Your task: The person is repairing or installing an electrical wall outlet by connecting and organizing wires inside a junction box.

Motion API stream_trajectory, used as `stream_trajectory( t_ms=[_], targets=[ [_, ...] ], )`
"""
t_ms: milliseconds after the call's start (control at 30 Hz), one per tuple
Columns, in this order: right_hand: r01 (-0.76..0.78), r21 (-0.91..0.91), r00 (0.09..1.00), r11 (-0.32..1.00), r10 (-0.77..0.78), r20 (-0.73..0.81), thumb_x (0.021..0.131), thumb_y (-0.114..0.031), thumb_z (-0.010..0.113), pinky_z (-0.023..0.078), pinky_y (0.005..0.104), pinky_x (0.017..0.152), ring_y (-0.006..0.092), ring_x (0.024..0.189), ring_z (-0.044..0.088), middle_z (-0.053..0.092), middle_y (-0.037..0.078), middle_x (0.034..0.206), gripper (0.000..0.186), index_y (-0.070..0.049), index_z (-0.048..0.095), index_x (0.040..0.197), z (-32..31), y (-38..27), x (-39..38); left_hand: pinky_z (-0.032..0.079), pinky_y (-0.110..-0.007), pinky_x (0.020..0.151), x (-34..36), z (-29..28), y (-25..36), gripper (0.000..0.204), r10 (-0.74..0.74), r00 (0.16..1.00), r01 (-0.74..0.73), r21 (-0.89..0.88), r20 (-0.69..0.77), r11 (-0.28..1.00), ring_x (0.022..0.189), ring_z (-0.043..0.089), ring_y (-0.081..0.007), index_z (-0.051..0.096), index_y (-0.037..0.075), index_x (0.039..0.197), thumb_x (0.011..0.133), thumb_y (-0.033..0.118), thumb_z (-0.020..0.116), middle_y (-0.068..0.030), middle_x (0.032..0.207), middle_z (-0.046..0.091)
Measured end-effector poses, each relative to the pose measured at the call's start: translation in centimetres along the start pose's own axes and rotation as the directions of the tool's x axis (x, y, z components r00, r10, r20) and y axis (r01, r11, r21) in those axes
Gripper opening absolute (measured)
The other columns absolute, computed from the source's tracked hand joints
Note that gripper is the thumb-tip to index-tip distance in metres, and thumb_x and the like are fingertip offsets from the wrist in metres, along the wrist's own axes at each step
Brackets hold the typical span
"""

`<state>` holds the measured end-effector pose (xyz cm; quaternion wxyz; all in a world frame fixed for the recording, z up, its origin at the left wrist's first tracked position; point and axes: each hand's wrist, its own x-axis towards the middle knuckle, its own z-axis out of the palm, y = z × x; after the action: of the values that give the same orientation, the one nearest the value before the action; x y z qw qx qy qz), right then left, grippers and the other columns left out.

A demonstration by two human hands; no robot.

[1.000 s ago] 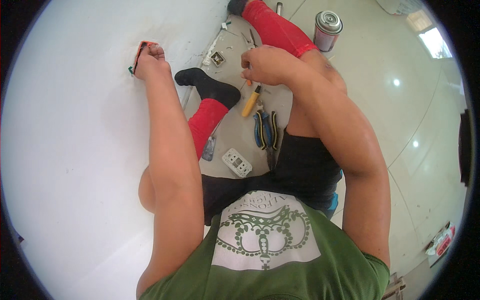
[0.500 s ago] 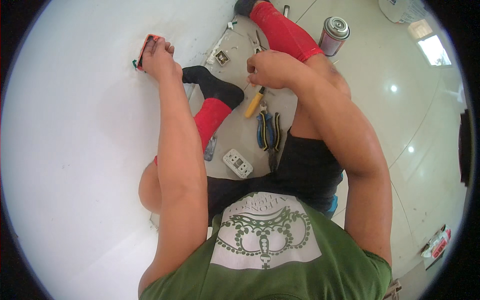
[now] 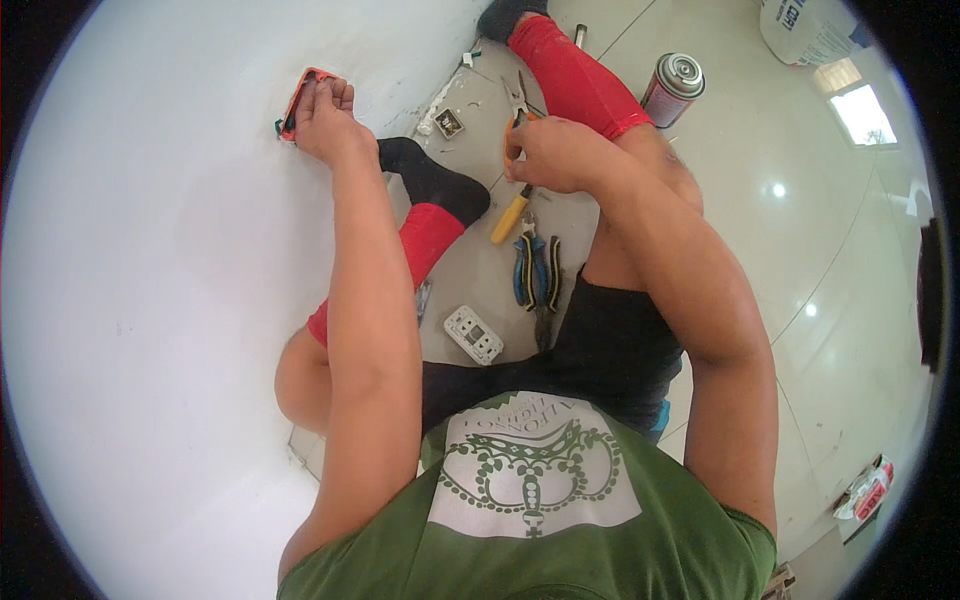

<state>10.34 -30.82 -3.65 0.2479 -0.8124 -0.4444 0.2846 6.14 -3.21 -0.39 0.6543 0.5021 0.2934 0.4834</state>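
My left hand [image 3: 332,125] is at an orange electrical box [image 3: 300,104] set in the white wall. Its fingers are bent into the opening, and what they pinch is hidden. A bit of green shows at the box's lower left corner. Over the floor, my right hand [image 3: 560,153] is curled closed above orange-handled pliers [image 3: 511,135], whose jaws point away from me. Whether the fingers grip the pliers or something small cannot be made out. Just below that hand lies a yellow-handled screwdriver [image 3: 510,217].
Blue-and-black pliers [image 3: 530,265], another black-and-yellow-handled tool [image 3: 554,270] and a white outlet plate [image 3: 473,335] lie between my legs. A small metal-and-white piece [image 3: 448,123] sits by the wall. A spray can [image 3: 672,88] stands beyond my right knee, a white bucket [image 3: 808,30] farther off.
My right hand has drawn back slightly, uncovering more of the orange pliers' handles. My left hand stays at the wall box with its fingers slightly shifted. The whole view has moved a little.
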Motion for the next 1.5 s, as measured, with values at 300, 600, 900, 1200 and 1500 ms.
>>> stream_trajectory(
  t_ms=[300, 600, 900, 1200, 1500],
  targets=[
    [0.013, -0.003, 1.000, 1.000, -0.013, -0.005, 0.087, -0.032, 0.069, 0.056, 0.0462, 0.092, 0.0397, 0.100, 0.071, 0.074, 0.023, 0.101, 0.036, -0.001, 0.076, 0.103, 0.1, 0.1, 0.2, 0.054, -0.035, 0.080, -1.5, 0.8, 0.3, 0.025, -0.067, 0.998, 0.067, -0.015, 0.003, 0.998, 0.088, 0.066, -0.0171, 0.062, -0.002, 0.115, 0.090, -0.003, 0.065, -0.0084, 0.102, 0.068],
    [0.058, -0.111, 0.998, 0.992, -0.054, 0.041, 0.091, -0.031, 0.068, 0.055, 0.0457, 0.089, 0.0372, 0.097, 0.071, 0.074, 0.020, 0.099, 0.032, -0.003, 0.074, 0.107, 0.5, -0.3, 1.1, 0.042, -0.028, 0.060, 1.1, 2.7, -1.2, 0.020, 0.096, 0.995, -0.093, 0.431, 0.014, 0.898, 0.070, 0.050, -0.0113, 0.050, 0.006, 0.086, 0.084, -0.011, 0.061, -0.0016, 0.085, 0.055],
    [-0.009, -0.014, 1.000, 1.000, 0.009, 0.030, 0.088, -0.031, 0.069, 0.056, 0.0458, 0.089, 0.0389, 0.096, 0.072, 0.074, 0.022, 0.098, 0.034, -0.001, 0.075, 0.102, 0.4, -0.1, 0.1, 0.049, -0.027, 0.064, -1.3, 1.4, -1.1, 0.014, 0.169, 0.985, -0.164, 0.117, -0.030, 0.979, 0.070, 0.056, -0.0117, 0.063, -0.004, 0.104, 0.091, -0.009, 0.058, -0.0040, 0.085, 0.061],
    [0.016, -0.066, 0.998, 0.998, -0.012, 0.057, 0.089, -0.032, 0.068, 0.055, 0.0462, 0.091, 0.0379, 0.099, 0.071, 0.074, 0.021, 0.101, 0.034, -0.002, 0.075, 0.103, 0.7, 0.0, 0.7, 0.060, -0.032, 0.074, -0.1, 0.3, 0.8, 0.009, -0.117, 0.993, 0.114, -0.114, -0.020, 0.987, 0.076, 0.067, -0.0214, 0.064, -0.005, 0.103, 0.095, -0.004, 0.063, -0.0121, 0.092, 0.068],
    [-0.036, -0.041, 0.996, 0.999, 0.039, 0.082, 0.089, -0.033, 0.068, 0.056, 0.0465, 0.088, 0.0377, 0.097, 0.072, 0.074, 0.022, 0.099, 0.034, -0.002, 0.076, 0.102, 1.4, -0.2, 1.0, 0.052, -0.028, 0.057, 0.6, 2.3, 2.4, 0.002, -0.235, 0.965, 0.223, -0.107, -0.116, 0.969, 0.063, 0.062, -0.0164, 0.063, -0.001, 0.091, 0.091, -0.002, 0.065, -0.0072, 0.077, 0.066]
  ],
)
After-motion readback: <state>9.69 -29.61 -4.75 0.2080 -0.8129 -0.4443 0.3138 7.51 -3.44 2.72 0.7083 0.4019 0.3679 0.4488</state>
